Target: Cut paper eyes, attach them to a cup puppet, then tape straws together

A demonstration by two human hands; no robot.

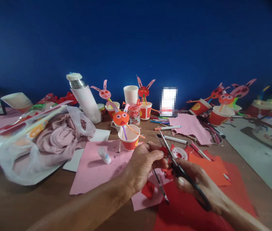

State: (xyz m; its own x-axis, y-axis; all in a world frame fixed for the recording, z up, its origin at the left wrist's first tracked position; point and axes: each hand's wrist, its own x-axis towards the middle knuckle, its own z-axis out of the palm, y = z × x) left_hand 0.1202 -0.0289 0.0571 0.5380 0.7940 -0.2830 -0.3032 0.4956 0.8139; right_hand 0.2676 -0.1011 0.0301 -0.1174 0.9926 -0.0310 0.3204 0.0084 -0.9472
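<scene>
My left hand [148, 160] pinches a small piece of red paper [165, 153] between thumb and fingers. Wrapped round the black handles of the scissors [171, 154] is my right hand [193, 179]; the blades point up and away, slightly parted, beside the red piece. A red paper cup [129, 145] with an orange paper face [121, 118] on a purple stick stands beyond my left hand. Just past my right fingers lies a roll of clear tape [179, 153]. Below my hands are a pen [161, 187], a red scrap [148, 190] and red sheets [186, 208].
Pink paper [90, 166] with a small glue bottle [104, 155] lies left of centre. Further left are a plastic bag [25, 163] holding cloth and a white thermos [84, 99]. Behind stand stacked white cups [130, 94], decorated cups [145, 110] and a lit screen [169, 101].
</scene>
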